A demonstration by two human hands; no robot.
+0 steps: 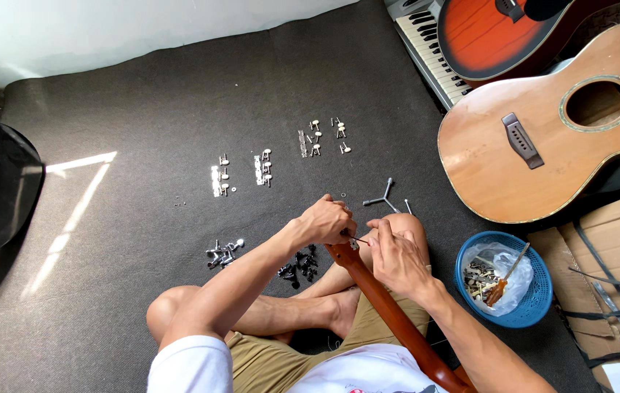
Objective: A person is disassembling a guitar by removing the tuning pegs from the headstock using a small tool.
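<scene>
The person sits cross-legged on a dark mat. A guitar neck (390, 313) lies across the lap, its long axis running from the lower right near the torso up and to the left, ending at the headstock between the two hands.

Left hand (326, 220): closed over the top end of the neck, fingers curled down around the headstock. What sits under the fingers is hidden.

Right hand (395, 255): just right of the neck end, thumb and forefinger pinched on a thin tool (358, 239) whose tip points left toward the left hand. The remaining fingers are loosely bent. The tool's type cannot be read at this size.

Key relation: the neck end lies directly between the hands, touching the left and just beside the right. The tool shaft crosses the neck axis at roughly a right angle. The left hand is the nearer one to the headstock; the right reaches it only through the tool.

Surroundings:
- Beyond the hands, silver tuners (262, 169) lie in small rows on the mat.
- Just below the left hand, dark tuners (299, 266) form a loose pile; another silver pile (222, 253) lies further left.
- Just beyond the right hand lies a three-armed wrench (382, 196).
- Right of the right hand stands a blue basket (535, 302) holding a bag of parts and a screwdriver (506, 276).
- Far right beyond the basket rests an acoustic guitar (542, 138).
</scene>
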